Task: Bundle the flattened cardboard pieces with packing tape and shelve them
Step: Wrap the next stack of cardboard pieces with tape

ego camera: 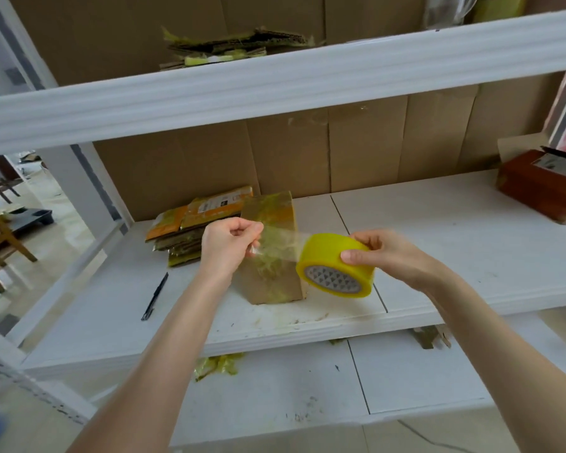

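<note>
**Fingers [242, 228] pinch the tape end; roll clasped opposite**

Fingers of the left hand [227, 245] are curled tight, with thumb and forefinger nipping the free end of the strip [281, 246]. The strip runs taut and clear across to the yellow roll [335, 266]. The right hand [379, 253] clasps that roll from outside, thumb on the near side and the other fingers wrapped over the top. The core faces the camera with nothing in it.

Both hands hover over the middle shelf [438, 243], just in front of a brown cardboard stack [268, 286] that stands on edge there. The strip crosses its upper part; I cannot tell whether it touches yet. A flat pile [190, 230] of more pieces lies behind, to the left.

The tape looks thin and clingy, so it will likely fold onto itself if it goes slack. It is best held by its very tip and kept stretched. The roll seems light and rigid, so an outside clasp should do.

The cardboard is probably light and stiff across its faces. Loose pieces could slide or fan apart, and the old glossy tape on them may be slick. Standing on edge, the stack could tip when the strip is pressed on. Squeezing it across its thickness, near the middle, seems safest.
</note>
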`<act>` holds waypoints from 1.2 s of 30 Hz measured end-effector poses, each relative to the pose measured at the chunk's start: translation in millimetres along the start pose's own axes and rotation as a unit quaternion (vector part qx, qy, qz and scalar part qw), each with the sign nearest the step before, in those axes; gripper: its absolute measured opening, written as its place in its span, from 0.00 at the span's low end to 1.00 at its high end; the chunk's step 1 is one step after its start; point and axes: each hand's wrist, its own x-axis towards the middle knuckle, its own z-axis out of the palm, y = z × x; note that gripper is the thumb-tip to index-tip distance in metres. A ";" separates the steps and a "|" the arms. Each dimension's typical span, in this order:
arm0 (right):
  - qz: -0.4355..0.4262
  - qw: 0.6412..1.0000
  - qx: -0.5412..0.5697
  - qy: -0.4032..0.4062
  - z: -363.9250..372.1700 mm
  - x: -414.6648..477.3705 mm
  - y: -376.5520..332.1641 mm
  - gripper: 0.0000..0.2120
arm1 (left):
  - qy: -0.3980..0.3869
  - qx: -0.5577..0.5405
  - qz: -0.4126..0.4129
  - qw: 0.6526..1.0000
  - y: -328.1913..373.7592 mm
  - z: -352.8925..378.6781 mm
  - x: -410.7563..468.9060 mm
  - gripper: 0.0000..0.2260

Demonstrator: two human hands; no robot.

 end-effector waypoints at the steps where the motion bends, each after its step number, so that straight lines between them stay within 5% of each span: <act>1: 0.003 0.999 -0.046 0.016 -1.5 2.1 -1.9 0.17 | 0.013 -0.002 -0.003 1.000 -1.3 -5.2 1.7 0.06; 4: 0.028 0.994 -0.104 0.020 -8.7 0.2 -3.4 0.24 | 0.019 -0.003 -0.008 1.000 -6.4 -14.1 2.8 0.06; 10: 0.039 0.999 -0.033 -0.014 -14.1 -9.0 -2.8 0.18 | 0.047 -0.023 -0.021 0.998 -22.6 -25.9 -2.1 0.07; 14: 0.032 0.976 -0.195 0.091 -3.7 4.0 -7.9 0.13 | 0.060 -0.029 -0.027 0.997 -30.7 -28.2 -6.6 0.07; 19: 0.087 0.887 -0.417 0.177 10.4 15.1 -6.0 0.16 | 0.107 -0.030 -0.021 0.994 -36.5 -39.2 -4.3 0.07; 26: 0.099 0.899 -0.353 0.241 28.7 28.4 -2.0 0.03 | 0.107 -0.062 -0.006 0.992 -44.6 -48.6 -5.5 0.07; 36: 0.130 0.881 -0.365 0.271 35.2 47.4 5.3 0.06 | 0.087 -0.069 -0.021 0.994 -63.9 -47.5 3.2 0.07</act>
